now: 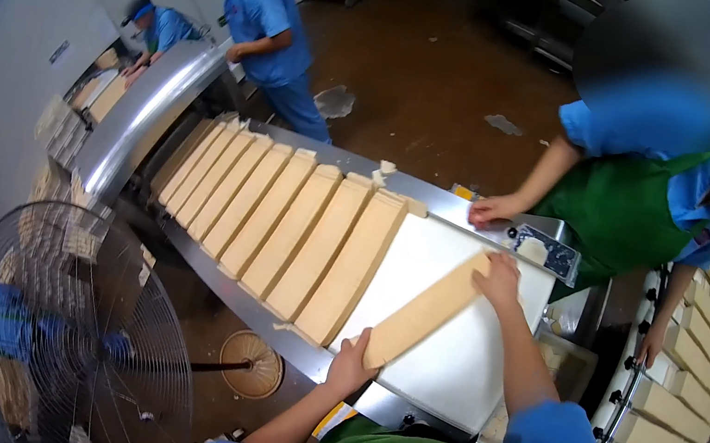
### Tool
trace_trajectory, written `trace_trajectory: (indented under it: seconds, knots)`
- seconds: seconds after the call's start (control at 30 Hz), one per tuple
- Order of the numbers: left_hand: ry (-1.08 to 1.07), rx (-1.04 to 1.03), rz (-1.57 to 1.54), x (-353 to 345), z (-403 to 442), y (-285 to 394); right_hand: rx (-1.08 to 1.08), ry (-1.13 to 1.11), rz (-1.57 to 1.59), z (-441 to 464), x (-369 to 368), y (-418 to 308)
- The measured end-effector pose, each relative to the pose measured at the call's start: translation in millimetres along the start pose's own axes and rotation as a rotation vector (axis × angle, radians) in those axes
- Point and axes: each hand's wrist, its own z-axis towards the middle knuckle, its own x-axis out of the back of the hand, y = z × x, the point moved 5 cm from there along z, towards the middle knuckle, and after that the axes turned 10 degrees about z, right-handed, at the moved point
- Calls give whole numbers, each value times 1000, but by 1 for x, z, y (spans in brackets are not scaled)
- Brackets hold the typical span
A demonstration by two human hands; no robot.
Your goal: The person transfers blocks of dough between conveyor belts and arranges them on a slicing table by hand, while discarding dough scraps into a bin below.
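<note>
A long, flat, pale yellow slab (428, 311), which looks like layered dough, lies slantwise over the white belt (450, 383). My left hand (351, 367) is closed around its near end, the thumb along the edge. At the far end, my right hand (500, 281) grips the slab with bent fingers. Whether the slab touches the belt or is slightly raised, I cannot tell. To the left, several similar slabs (352, 268) lie side by side across the conveyor, some with ragged far ends.
A co-worker in a green apron (628, 216) stands across the belt, one hand on its steel rail (441, 210) beside a small tray (547, 252). On the right, another conveyor carries slabs (670, 412). A wire fan (84, 326) stands lower left. Another person (267, 19) stands beyond a curved steel cover (143, 111).
</note>
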Motion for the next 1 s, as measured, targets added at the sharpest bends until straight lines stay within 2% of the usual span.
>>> trace_trajectory:
  seconds: [0.07, 0.13, 0.17, 0.23, 0.27, 0.3, 0.33, 0.37, 0.5, 0.63, 0.73, 0.8, 1.0]
  knots:
    - [-42, -100, 51, 1, 0, 11, -104, 64, -10, -57, 43, 29]
    - [-134, -235, 203, -5, 1, 21, -140, 321, 13, -121, 47, 73]
    - [-137, -263, 213, -4, 5, 28, -159, 343, 10, -144, 52, 78]
    - [-85, -157, 286, -2, 12, 40, -479, 161, 596, -197, 60, 73]
    - [-69, -111, 323, -5, 11, 43, -360, 140, 547, -211, 76, 46]
    - [-82, -138, 326, -15, 19, 37, -264, 96, 525, -224, 61, 58]
    - [-111, -162, 299, -15, 23, 43, -152, -3, 80, -235, 47, 61]
    - [-62, -209, 312, -10, 24, 50, -216, 30, 198, -245, 52, 57]
    - [-48, -282, 401, 4, -3, 106, -344, 144, 237, -270, 93, 62]
    - [25, -401, 317, -4, -60, 175, -450, 284, 238, -352, 157, 91]
    - [-9, -507, 222, -26, -108, 221, -430, 430, 176, -427, 212, 104]
    - [-36, -601, 187, -36, -145, 250, -534, 405, 197, -476, 242, 115]
    - [-140, -820, 172, -50, -236, 314, -461, 557, 273, -616, 277, 172]
